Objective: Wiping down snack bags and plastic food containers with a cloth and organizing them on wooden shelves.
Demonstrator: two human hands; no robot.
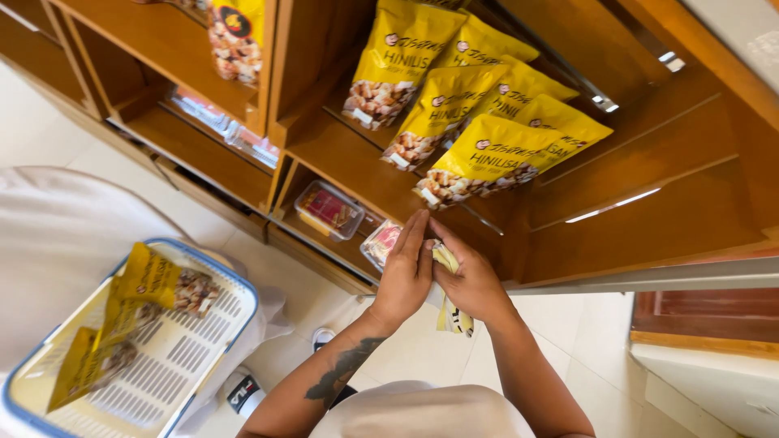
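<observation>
A wooden shelf unit stands on a pale tiled floor, seen from above. In front of its lower shelf the person's two hands meet around a yellow pouch. The pouch sits between the palms: its top edge shows between the fingers, its lower end hangs out below the right hand. The right hand's grip is closed on the pouch. The left hand lies flat against it, fingers stretched up toward the shelf, pressing on the pouch rather than curled around it.

Just above the hands, a row of five more yellow pouches leans overlapping on the middle shelf. Another pouch stands in the compartment to the left. On the lower shelf, close to the left fingertips, lie clear boxes with red contents.

Well apart to the left, a blue-rimmed basket holds three yellow pouches, lying flat on its slotted bottom.
</observation>
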